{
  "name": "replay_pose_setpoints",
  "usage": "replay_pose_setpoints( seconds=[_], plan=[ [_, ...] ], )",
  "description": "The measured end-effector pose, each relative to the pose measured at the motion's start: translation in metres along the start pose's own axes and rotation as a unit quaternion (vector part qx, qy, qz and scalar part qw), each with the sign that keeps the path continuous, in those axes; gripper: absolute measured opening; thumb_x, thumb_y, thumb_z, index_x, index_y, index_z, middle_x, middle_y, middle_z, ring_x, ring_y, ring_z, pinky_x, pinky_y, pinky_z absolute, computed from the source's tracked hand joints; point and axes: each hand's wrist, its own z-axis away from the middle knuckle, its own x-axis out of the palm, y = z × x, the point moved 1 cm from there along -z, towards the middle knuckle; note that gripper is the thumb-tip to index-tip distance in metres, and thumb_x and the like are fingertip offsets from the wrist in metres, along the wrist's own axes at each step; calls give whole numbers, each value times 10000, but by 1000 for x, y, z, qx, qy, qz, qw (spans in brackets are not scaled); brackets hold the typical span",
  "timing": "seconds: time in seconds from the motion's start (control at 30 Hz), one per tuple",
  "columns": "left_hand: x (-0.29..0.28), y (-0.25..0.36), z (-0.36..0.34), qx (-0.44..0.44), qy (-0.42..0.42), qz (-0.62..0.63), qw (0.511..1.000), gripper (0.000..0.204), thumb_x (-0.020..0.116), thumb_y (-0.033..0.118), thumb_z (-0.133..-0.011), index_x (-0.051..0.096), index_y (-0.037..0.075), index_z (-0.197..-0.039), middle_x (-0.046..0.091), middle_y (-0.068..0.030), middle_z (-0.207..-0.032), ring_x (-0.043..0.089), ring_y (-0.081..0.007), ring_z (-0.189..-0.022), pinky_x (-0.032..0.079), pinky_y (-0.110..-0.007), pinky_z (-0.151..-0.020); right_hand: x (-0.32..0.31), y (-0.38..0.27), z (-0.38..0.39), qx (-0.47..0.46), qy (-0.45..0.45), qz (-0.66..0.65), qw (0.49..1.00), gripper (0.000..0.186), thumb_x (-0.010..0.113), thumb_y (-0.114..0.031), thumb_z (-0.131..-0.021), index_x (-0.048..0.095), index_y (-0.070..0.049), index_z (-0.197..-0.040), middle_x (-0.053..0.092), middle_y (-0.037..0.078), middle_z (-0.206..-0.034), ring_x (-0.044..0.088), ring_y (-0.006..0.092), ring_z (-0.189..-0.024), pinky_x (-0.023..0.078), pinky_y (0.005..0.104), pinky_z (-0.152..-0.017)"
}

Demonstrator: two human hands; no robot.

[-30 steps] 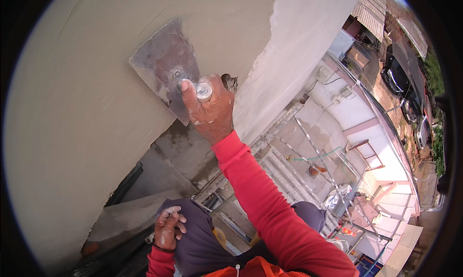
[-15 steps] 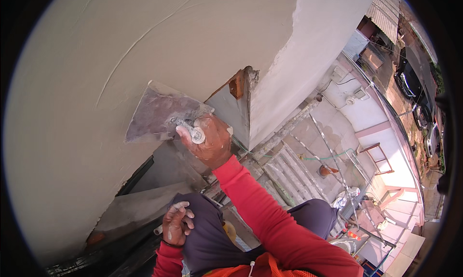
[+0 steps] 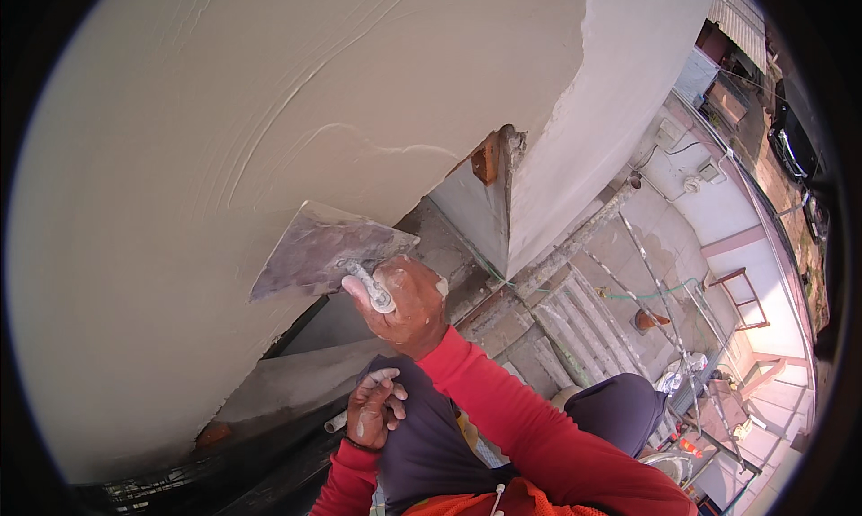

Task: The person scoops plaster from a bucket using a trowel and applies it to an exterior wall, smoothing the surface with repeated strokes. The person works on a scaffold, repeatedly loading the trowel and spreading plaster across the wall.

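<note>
My right hand (image 3: 404, 309) grips the handle of a flat steel trowel (image 3: 310, 251) whose blade lies against the wet grey plaster (image 3: 171, 238) along its lower edge. Curved ridges mark the plaster above the blade. A pale finished wall face (image 3: 611, 94) runs to the right, beside a notch exposing orange brick (image 3: 485, 163). My left hand (image 3: 377, 404) rests by my thigh (image 3: 426, 435), fingers loosely bent and apart, with nothing visible in them.
Below me are scaffold tubes (image 3: 655, 300) and slatted boards (image 3: 579, 327). A green hose (image 3: 655, 293), a wooden frame (image 3: 745, 300) and an orange-brown bucket (image 3: 648, 321) lie lower down. Parked dark cars (image 3: 786, 143) show at the far right.
My right hand and trowel have moved down the plaster, the blade turning flatter, uncovering more of the brick notch. Fresh curved ridges show. The view has shifted, with the surroundings sliding rightward.
</note>
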Motion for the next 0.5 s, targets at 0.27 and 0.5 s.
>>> replay_pose_setpoints(
  seconds=[0.27,0.5],
  plan=[
    [2,-2,-1,1,10,-7,1000,290,623,276,-1071,620,47,-1249,692,-83,-894,633,-127,-592,411,-232,-436,12,9,-26,-27,-18,88,996,316,874,-122,-825,596,-22,-937,610,123,-767,622,311,-601,497,408,-535],
    [8,0,-5,5,24,-14,1000,279,635,258,-1053,625,44,-1233,692,-93,-867,615,-130,-556,396,-229,-429,-4,39,-63,28,51,122,991,315,856,-171,-861,584,-26,-925,613,141,-777,628,349,-626,499,419,-546]
  ],
)
